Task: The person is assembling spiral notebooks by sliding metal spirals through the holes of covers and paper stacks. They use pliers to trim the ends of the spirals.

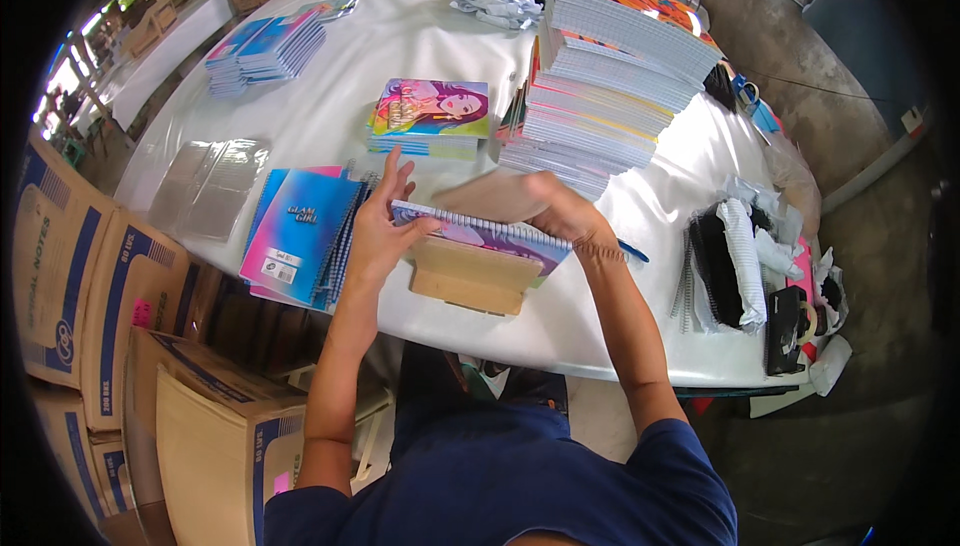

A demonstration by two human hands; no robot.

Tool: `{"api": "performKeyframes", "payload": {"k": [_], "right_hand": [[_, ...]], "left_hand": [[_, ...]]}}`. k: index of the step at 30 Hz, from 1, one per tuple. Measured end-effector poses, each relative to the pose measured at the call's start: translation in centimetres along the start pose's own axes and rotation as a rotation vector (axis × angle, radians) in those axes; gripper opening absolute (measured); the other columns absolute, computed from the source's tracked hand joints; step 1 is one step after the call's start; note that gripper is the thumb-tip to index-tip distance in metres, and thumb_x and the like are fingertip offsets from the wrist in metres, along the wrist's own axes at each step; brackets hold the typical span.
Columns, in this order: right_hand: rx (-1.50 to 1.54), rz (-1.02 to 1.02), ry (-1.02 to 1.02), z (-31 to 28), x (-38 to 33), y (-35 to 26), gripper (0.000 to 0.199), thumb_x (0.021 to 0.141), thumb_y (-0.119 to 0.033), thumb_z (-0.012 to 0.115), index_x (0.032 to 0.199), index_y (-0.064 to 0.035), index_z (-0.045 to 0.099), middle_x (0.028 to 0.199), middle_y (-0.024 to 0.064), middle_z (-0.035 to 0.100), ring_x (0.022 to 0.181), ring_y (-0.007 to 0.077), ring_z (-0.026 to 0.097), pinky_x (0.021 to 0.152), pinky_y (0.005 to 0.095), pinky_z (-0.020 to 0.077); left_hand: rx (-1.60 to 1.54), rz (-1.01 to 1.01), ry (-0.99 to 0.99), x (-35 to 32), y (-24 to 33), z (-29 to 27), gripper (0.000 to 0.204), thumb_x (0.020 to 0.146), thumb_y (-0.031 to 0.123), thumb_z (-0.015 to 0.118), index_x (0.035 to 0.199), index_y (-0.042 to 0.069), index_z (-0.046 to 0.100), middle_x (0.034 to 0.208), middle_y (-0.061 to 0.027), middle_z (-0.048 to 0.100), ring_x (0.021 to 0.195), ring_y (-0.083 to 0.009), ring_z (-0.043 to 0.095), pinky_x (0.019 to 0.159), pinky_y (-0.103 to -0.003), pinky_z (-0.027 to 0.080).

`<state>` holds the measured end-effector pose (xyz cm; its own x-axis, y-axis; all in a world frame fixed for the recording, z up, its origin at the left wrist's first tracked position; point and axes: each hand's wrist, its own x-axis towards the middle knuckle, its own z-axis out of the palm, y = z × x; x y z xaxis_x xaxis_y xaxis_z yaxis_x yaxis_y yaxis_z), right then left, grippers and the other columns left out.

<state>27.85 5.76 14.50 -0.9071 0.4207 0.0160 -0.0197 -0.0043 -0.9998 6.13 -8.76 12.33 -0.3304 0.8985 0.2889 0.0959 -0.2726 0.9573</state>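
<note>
A spiral notebook (pixel 490 230) with a purple picture cover is held on edge, its wire binding uppermost. My left hand (pixel 385 221) grips its left end, thumb in front and the other fingers raised behind. At the right end my right hand (pixel 568 214) is closed, fingers curled over a brown flap (pixel 485 196) behind the binding. That flap is smeared by motion; whether it is the notebook's back cover cannot be told. Just below, a folded brown cardboard piece (pixel 470 284) rests on the white-covered table (pixel 400 311).
Beyond my hands lies a small notebook stack (pixel 430 111), with a tall stack (pixel 610 76) to its right. Blue-pink notebooks (pixel 300 231) and clear plastic sleeves (pixel 212 186) lie left. A blue pen (pixel 632 250) and wrapped black coils (pixel 715 266) lie right. Cartons (pixel 225 416) stand lower left.
</note>
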Motion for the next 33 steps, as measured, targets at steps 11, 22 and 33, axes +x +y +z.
{"api": "performKeyframes", "payload": {"k": [11, 22, 33], "right_hand": [[-0.131, 0.073, 0.001, 1.4, 1.6, -1.9, 0.056, 0.088, -0.045, 0.066, 0.114, 0.0045, 0.066, 0.111, 0.0137, 0.067, 0.1, 0.0199, 0.06, 0.093, 0.034, 0.0449], [-0.404, 0.109, -0.061, 3.3, 2.9, -3.5, 0.062, 0.087, -0.051, 0.064, 0.115, 0.0043, 0.066, 0.114, 0.0161, 0.066, 0.109, 0.0235, 0.058, 0.098, 0.0351, 0.0413], [-0.564, -0.132, 0.136, 1.7, 0.3, -1.7, 0.052, 0.087, -0.047, 0.066, 0.119, -0.0062, 0.067, 0.104, 0.0151, 0.068, 0.092, 0.0206, 0.062, 0.082, 0.0305, 0.0481]], "left_hand": [[-0.194, -0.021, 0.037, -0.6, -1.2, -0.6, 0.095, 0.073, -0.001, 0.078, 0.151, 0.011, 0.025, 0.148, -0.02, 0.036, 0.127, -0.0273, 0.048, 0.093, -0.03, 0.049], [-0.177, -0.073, 0.034, -1.1, -0.3, -0.9, 0.093, 0.074, -0.01, 0.073, 0.151, 0.011, 0.024, 0.155, -0.0127, 0.026, 0.133, -0.0308, 0.041, 0.095, -0.03, 0.049], [-0.119, -0.074, -0.314, 0.0, -1.7, -2.5, 0.073, 0.086, 0.049, 0.066, 0.138, 0.001, 0.047, 0.137, -0.0136, 0.051, 0.125, -0.0246, 0.05, 0.101, -0.035, 0.042]]}}
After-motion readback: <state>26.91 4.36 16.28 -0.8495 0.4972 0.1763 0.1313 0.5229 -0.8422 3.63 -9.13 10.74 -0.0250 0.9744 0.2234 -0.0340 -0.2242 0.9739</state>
